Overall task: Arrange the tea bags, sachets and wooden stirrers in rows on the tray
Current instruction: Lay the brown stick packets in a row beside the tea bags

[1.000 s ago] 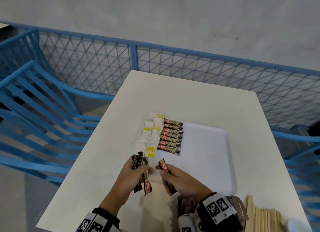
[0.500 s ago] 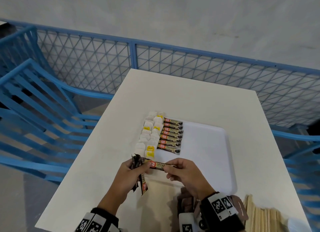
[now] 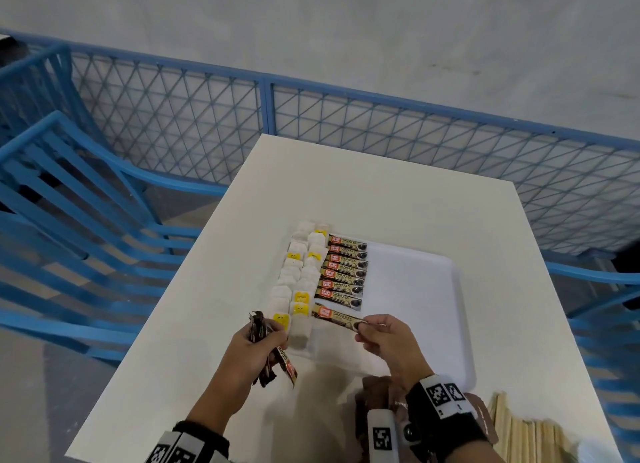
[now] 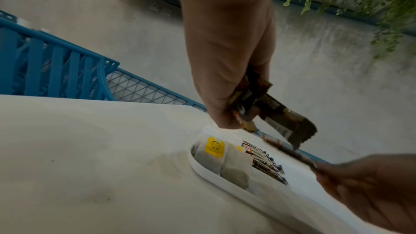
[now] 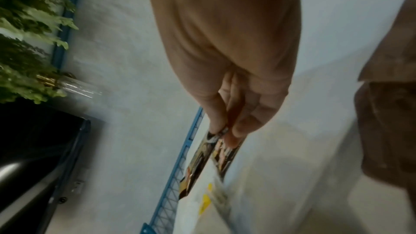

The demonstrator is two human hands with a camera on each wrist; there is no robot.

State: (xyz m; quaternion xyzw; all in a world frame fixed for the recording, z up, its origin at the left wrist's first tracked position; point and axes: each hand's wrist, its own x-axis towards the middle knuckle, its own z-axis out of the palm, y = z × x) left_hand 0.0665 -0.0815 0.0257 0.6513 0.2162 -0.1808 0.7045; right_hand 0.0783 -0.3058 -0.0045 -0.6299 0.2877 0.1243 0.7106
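Right hand (image 3: 388, 341): fingers (image 5: 245, 127) pinched narrow on end of one flat glossy dark foil coffee sachet (image 3: 337, 318), held just over near end of sachet row. Left hand (image 3: 258, 346): fingers curled round bunch of dark foil sachets (image 3: 273, 355), count unclear. On white plastic rectangular tray (image 3: 415, 289): seven laid dark sachets in one row (image 3: 344, 270); beside them two rows of soft white paper tea bags with yellow tags (image 3: 299, 279). Tray on smooth white desk (image 3: 381, 185). Pale flat wooden stirrers (image 3: 519, 431) heaped at desk's near right corner, number uncertain.
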